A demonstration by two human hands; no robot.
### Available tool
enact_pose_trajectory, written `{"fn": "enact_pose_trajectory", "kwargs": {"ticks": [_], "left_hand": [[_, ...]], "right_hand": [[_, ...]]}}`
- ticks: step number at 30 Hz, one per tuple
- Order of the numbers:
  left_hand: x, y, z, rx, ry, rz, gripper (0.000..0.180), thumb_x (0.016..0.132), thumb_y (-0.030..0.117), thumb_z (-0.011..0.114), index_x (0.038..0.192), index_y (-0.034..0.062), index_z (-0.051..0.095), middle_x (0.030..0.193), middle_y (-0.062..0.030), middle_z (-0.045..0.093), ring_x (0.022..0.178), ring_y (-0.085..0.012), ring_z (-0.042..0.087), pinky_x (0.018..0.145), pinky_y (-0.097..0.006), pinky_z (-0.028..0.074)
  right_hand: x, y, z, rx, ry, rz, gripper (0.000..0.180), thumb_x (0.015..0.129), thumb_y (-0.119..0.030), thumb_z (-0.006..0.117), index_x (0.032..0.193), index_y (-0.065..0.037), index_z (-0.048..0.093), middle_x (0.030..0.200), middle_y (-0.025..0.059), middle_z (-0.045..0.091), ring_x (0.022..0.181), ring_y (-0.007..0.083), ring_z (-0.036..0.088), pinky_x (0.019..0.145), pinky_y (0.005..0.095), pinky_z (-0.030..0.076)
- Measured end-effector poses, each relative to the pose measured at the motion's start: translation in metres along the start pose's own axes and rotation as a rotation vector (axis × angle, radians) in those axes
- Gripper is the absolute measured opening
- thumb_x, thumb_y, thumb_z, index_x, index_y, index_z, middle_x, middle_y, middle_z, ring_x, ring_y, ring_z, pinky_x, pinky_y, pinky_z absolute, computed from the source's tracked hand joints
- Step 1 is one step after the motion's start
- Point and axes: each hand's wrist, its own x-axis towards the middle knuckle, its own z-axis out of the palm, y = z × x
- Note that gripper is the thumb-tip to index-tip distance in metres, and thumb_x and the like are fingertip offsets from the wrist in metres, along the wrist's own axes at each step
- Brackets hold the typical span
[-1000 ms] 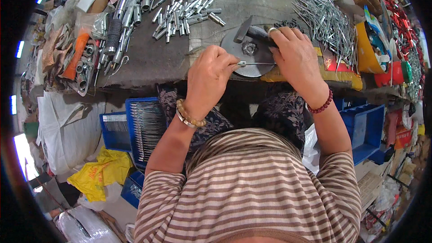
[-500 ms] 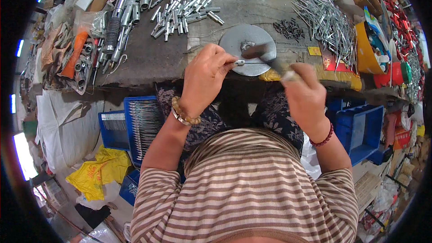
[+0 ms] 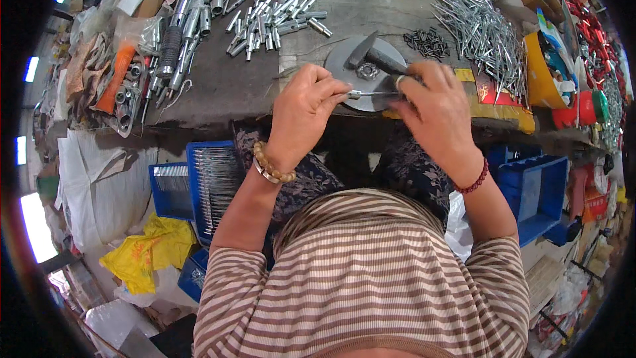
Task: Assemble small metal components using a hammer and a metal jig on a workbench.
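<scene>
At frame centre, left hand (image 3: 301, 109) fingers pinch a thin metal rod (image 3: 371, 94); right hand (image 3: 434, 109) grips a hammer (image 3: 374, 58) over the round plate (image 3: 341, 63)

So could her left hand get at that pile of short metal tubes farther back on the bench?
Probably yes. The left hand pinches a thin metal pin, so it is occupied, but bare bench lies between it and the tubes, with nothing blocking.

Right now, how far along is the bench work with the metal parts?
Done: cannot tell; nothing on the bench is clearly a finished batch. In hand: the left hand pinches a thin metal pin over the round metal plate, while the right hand grips a hammer. Left: loose silver sleeves and a pile of long pins on the bench, plus more pins in the blue tray below.
</scene>
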Motion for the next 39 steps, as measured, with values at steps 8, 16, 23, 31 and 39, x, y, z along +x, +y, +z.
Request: {"fn": "enact_pose_trajectory", "kwargs": {"ticks": [8,16,23,31,39], "left_hand": [[-0.013,0.013,0.009,-0.014,0.248,0.033,0.038,0.093,0.003,0.072,0.13,0.0086,0.069,0.101,-0.0039,0.064,0.082,-0.0139,0.059,0.072,-0.026,0.049],[-0.039,0.037,0.027,-0.64,0.11,-0.497,0.059,0.105,0.01,0.058,0.157,0.0049,0.031,0.103,-0.0094,0.073,0.074,-0.0064,0.062,0.061,-0.02,0.053],[-0.048,0.031,0.016,-0.895,0.193,-0.592,0.06,0.099,0.012,0.066,0.151,0.0038,0.035,0.098,-0.0091,0.073,0.071,-0.0063,0.058,0.058,-0.019,0.047],[-0.098,-0.021,-0.052,-0.832,0.669,-0.627,0.048,0.098,0.006,0.065,0.14,0.0029,0.043,0.097,-0.0114,0.07,0.064,-0.0059,0.05,0.053,-0.02,0.039],[-0.257,-0.169,-0.076,-0.498,1.018,-1.099,0.048,0.094,0.01,0.067,0.137,0.0046,0.047,0.093,-0.0092,0.073,0.065,-0.0095,0.057,0.053,-0.025,0.044]], "right_hand": [[-0.027,-0.03,0.003,0.338,-0.315,0.344,0.027,0.082,-0.013,0.077,0.096,-0.002,0.057,0.076,0.0172,0.062,0.071,0.0372,0.063,0.064,0.0474,0.049],[-0.041,-0.042,0.015,1.045,-0.512,0.85,0.024,0.088,-0.01,0.075,0.096,0.002,0.056,0.067,0.0073,0.052,0.064,0.0109,0.046,0.057,0.0325,0.041],[-0.041,-0.067,0.026,1.023,-0.537,0.825,0.024,0.089,-0.01,0.075,0.096,0.0,0.054,0.072,0.0066,0.06,0.068,0.0114,0.052,0.061,0.0307,0.044],[-0.028,-0.037,0.03,1.02,-0.172,0.769,0.022,0.101,-0.011,0.065,0.121,-0.001,0.061,0.095,0.0032,0.065,0.076,0.0095,0.06,0.07,0.0246,0.049],[-0.026,-0.022,0.04,0.963,-0.171,0.775,0.024,0.102,-0.013,0.063,0.122,-0.001,0.064,0.087,0.004,0.065,0.062,0.0067,0.056,0.055,0.0213,0.044]]}}
